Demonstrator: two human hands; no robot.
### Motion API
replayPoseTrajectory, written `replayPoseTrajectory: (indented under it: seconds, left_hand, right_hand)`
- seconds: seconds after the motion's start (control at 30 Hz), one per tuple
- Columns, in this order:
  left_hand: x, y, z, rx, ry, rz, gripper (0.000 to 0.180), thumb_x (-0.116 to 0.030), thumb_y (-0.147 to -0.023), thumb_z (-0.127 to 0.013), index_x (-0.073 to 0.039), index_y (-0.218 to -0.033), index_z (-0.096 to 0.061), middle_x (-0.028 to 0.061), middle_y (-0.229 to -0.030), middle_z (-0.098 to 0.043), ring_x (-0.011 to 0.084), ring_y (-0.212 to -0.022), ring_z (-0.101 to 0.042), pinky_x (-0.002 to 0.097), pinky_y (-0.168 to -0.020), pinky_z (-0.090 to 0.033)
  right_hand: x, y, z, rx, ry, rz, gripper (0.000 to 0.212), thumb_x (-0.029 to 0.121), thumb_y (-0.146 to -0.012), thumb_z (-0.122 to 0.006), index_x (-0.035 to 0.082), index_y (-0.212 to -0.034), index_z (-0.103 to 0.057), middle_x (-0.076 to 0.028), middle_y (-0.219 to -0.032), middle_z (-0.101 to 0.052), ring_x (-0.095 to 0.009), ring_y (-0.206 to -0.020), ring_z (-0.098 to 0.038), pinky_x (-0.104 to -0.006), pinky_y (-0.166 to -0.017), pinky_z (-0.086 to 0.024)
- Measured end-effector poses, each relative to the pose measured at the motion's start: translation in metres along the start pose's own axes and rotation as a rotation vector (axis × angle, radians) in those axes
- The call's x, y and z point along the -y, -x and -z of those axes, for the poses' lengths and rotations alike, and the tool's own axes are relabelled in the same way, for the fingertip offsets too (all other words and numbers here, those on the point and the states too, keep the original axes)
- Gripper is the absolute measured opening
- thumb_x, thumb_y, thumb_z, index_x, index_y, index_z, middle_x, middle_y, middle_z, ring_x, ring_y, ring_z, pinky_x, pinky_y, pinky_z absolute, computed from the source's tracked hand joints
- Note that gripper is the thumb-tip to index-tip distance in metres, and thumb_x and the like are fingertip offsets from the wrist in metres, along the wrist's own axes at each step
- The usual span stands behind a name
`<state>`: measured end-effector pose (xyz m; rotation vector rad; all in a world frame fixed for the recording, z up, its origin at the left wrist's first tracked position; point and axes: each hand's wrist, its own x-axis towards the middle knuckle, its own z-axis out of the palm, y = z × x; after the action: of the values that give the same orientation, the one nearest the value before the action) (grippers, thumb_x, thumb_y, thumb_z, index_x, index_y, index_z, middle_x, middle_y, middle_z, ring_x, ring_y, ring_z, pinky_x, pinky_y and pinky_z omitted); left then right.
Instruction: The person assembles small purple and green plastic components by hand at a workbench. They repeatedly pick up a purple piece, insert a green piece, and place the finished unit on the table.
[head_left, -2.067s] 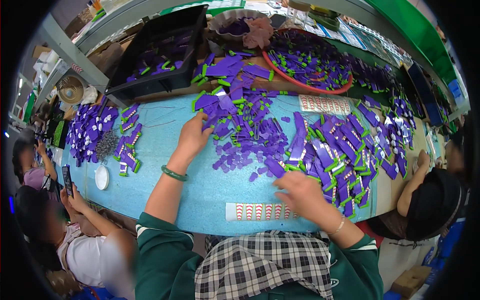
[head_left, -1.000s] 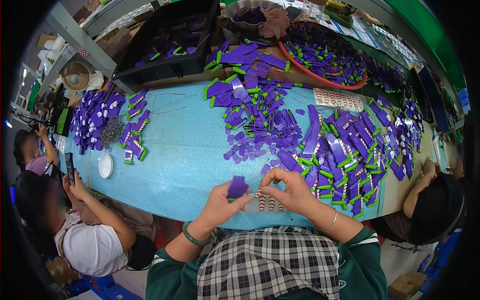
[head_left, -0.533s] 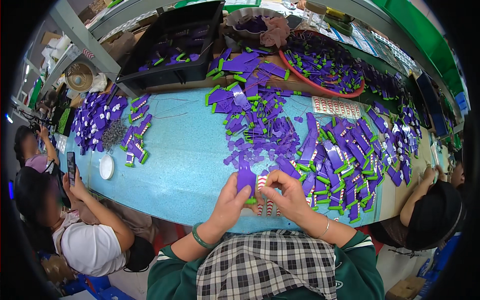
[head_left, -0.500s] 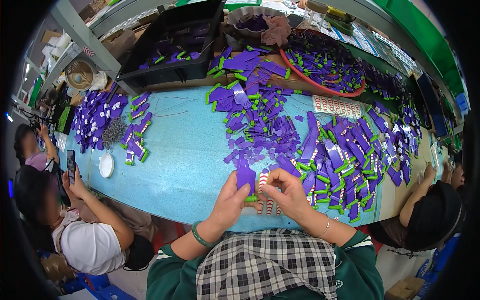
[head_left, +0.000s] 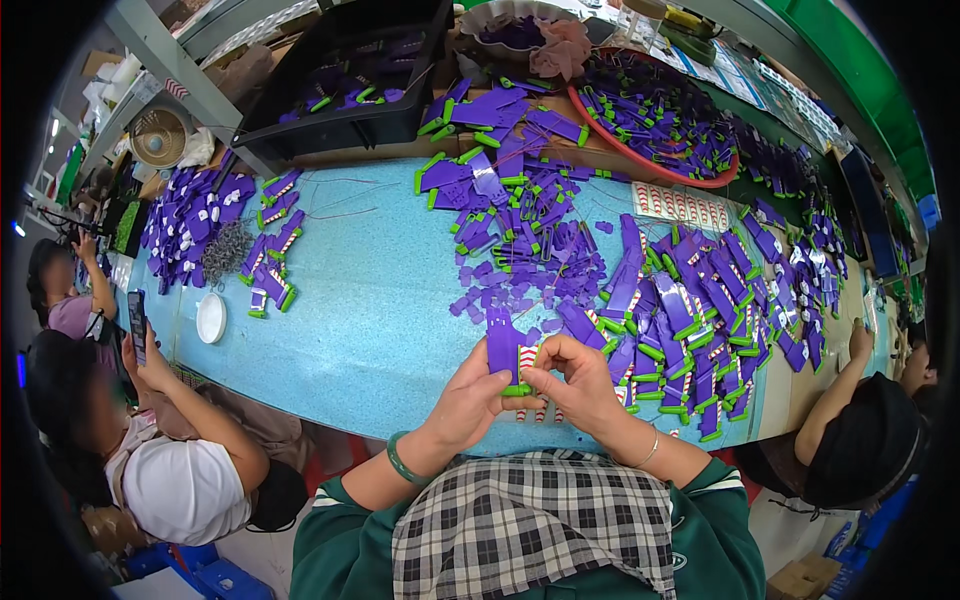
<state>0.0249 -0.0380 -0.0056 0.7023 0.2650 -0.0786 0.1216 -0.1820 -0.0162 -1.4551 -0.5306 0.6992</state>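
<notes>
My left hand (head_left: 460, 402) is closed round a flat purple plastic piece (head_left: 502, 345) with a bright green end, held upright over the table's near edge. Between the thumb and fingers of my right hand (head_left: 580, 385) is a small red-and-white striped sticker (head_left: 529, 355), which lies against the right side of the purple piece. Whether it is stuck down I cannot tell. Below my hands, more striped stickers (head_left: 541, 414) lie at the table edge. To the right spreads a heap of purple-and-green pieces (head_left: 690, 310), many bearing striped stickers. Small loose purple parts (head_left: 515, 290) lie just beyond my hands.
A black tray (head_left: 340, 140) and a red-rimmed basket (head_left: 728, 180) of pieces stand at the back, with a sticker sheet (head_left: 682, 207) nearer. Far left are a white dish (head_left: 211, 318), wire bits (head_left: 227, 255) and more purple pieces (head_left: 190, 225). People sit at both sides.
The striped sticker in my right hand has come against the purple piece, which has shifted slightly right in view. Otherwise both hands keep their grip.
</notes>
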Motion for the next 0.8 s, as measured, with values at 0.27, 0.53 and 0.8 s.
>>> replayPoseTrajectory:
  seconds: [0.27,0.53,0.8]
  left_hand:
    - [0.007,0.0,0.001,-0.015,-0.248,-0.06,0.04,0.003,-0.09,-0.046,-0.004,-0.129,-0.037,0.0114,-0.12,-0.053,0.0205,-0.108,-0.058,0.036,-0.085,-0.056]
    - [0.008,0.002,0.0,0.0,-0.357,-0.031,0.027,-0.004,-0.094,-0.051,-0.002,-0.12,-0.044,0.0071,-0.112,-0.053,0.0154,-0.1,-0.058,0.0326,-0.083,-0.057]
    - [0.011,0.004,0.005,0.097,-0.534,-0.097,0.026,-0.008,-0.095,-0.051,-0.002,-0.12,-0.044,0.0073,-0.106,-0.056,0.0157,-0.097,-0.059,0.0342,-0.078,-0.055]
  right_hand:
    - [0.0,0.002,0.001,-0.013,0.093,0.042,0.014,0.007,-0.08,-0.072,0.001,-0.081,-0.06,-0.004,-0.08,-0.062,-0.01,-0.072,-0.059,-0.0254,-0.069,-0.048]
    - [0.006,0.003,0.002,-0.121,0.359,0.388,0.016,0.006,-0.077,-0.072,0.004,-0.07,-0.058,-0.006,-0.067,-0.06,-0.018,-0.063,-0.055,-0.0307,-0.058,-0.041]
    - [0.007,-0.003,0.01,-0.059,0.578,0.483,0.021,0.015,-0.075,-0.075,0.003,-0.08,-0.059,-0.009,-0.082,-0.062,-0.024,-0.075,-0.058,-0.0343,-0.064,-0.045]
